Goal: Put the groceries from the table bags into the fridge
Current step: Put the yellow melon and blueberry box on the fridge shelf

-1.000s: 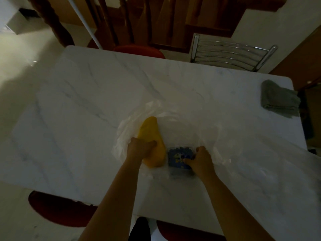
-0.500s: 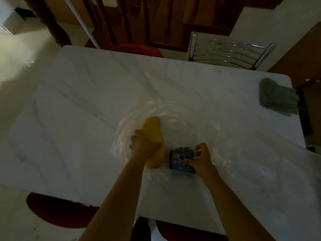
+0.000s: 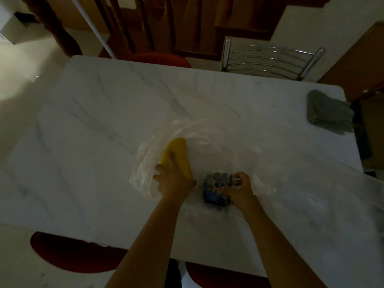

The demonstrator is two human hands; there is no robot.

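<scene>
Gripping the yellow packet [image 3: 178,154], long axis pointing away, the left hand [image 3: 174,183]; right hand [image 3: 239,190] pinches blue packet [image 3: 215,191].

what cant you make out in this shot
- Blue package, head view: print blurred and dim, right hand covers its right side.
- Yellow item: near end hidden under left hand; kind unclear.
- Plastic bag: any further contents unreadable in the dark.
- Fridge: out of frame.

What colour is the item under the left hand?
Yellow: the item under the left hand, seen in the head view.
</scene>
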